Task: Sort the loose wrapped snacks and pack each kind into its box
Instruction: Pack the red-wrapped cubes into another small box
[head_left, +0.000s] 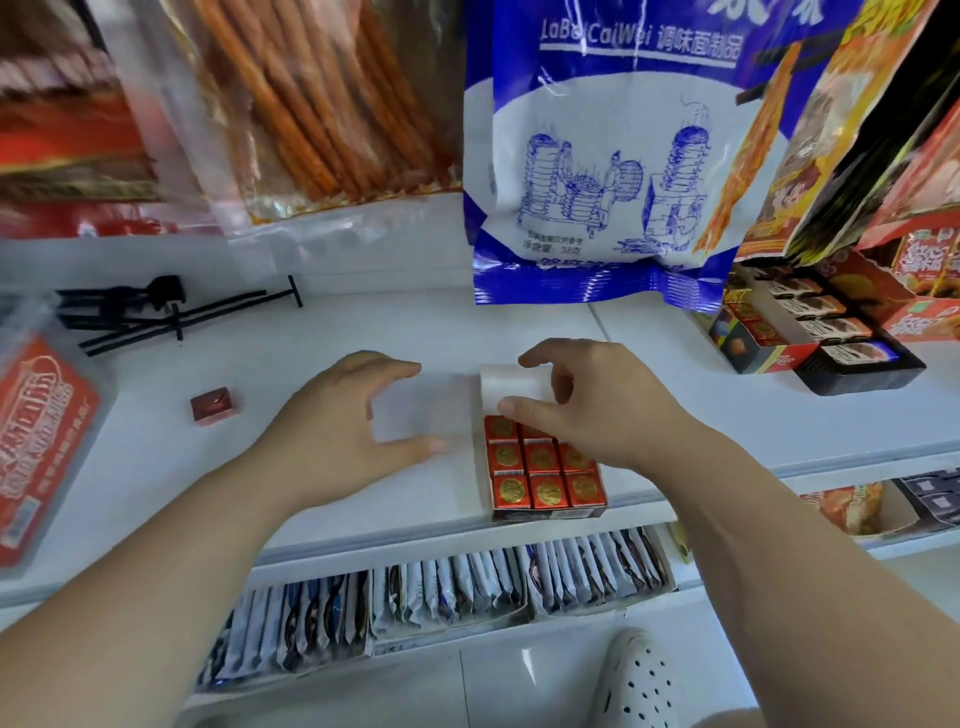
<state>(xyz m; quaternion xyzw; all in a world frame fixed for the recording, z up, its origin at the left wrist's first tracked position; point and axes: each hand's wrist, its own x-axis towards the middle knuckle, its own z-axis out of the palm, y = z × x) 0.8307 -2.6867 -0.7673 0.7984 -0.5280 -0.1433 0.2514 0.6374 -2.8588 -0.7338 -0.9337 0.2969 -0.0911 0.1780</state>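
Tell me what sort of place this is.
Most likely a small snack shop: snack bags hang above a white shelf, display boxes of wrapped snacks stand on it, and rows of packets fill the shelf below.

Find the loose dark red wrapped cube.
In the head view, the dark red wrapped cube lies on the white shelf, left of the left hand and right of the flat red packet.
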